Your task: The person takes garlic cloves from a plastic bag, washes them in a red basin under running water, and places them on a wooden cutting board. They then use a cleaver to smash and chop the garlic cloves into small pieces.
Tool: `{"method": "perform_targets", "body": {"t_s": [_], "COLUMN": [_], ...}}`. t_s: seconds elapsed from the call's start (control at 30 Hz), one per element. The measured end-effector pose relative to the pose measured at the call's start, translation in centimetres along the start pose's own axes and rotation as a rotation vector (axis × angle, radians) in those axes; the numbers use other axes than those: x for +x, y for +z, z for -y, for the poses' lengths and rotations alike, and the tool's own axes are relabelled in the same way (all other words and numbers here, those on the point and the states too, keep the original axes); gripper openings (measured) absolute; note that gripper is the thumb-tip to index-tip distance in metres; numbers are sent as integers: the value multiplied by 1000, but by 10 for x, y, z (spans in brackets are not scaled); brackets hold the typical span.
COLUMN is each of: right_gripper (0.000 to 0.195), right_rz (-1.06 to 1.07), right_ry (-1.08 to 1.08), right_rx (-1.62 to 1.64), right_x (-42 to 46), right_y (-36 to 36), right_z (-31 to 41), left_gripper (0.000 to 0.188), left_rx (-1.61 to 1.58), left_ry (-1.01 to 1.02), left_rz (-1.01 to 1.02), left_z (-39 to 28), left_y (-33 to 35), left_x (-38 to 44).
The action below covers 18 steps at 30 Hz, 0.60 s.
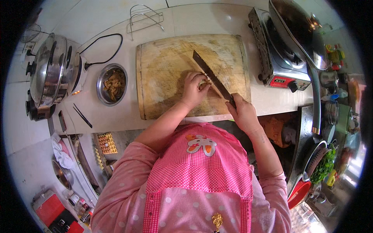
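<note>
My left hand (193,91) pinches a small pale piece of food (201,84) over the wooden cutting board (163,58). Fingers cover most of the piece, so its kind is unclear. A kitchen knife with a dark, broad blade (211,74) is gripped by its handle in my right hand (244,114). The blade is seen nearly edge-on, slanting up and left across the board, close beside my left fingertips. Whether it touches the piece cannot be told. Left of the board stands a metal bowl (99,92) with brown cooked-looking strips (115,84) in it.
At the right, a wok (294,26) sits tilted on a gas stove (287,72), its long handle (316,99) reaching past the counter edge. A lidded electric pot (48,75) and black chopsticks (82,116) are at the left. Behind the board stands a wire rack (145,19).
</note>
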State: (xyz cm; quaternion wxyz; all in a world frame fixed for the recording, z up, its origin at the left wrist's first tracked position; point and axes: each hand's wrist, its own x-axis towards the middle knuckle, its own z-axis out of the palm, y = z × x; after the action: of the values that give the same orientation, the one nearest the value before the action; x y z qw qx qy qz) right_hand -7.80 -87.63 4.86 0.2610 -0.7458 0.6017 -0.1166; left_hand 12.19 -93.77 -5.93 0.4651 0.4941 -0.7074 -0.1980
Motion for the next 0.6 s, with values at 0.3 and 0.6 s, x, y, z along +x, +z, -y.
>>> {"method": "perform_targets", "body": {"t_s": [0.3,0.6], "right_gripper": [23,25], "right_rz": [76,-16], "right_ry": [33,-9], "right_rx": [-72,31], "right_x": [-4,-4], "right_y": [1,6], "right_z": [8,1], "left_gripper": [15,19], "left_rx": [86,-16], "left_ry": [3,-7], "left_rz": [43,-23], "left_z": [-2,7], "left_y": [-5,-6], "left_x": [-3,-8]}}
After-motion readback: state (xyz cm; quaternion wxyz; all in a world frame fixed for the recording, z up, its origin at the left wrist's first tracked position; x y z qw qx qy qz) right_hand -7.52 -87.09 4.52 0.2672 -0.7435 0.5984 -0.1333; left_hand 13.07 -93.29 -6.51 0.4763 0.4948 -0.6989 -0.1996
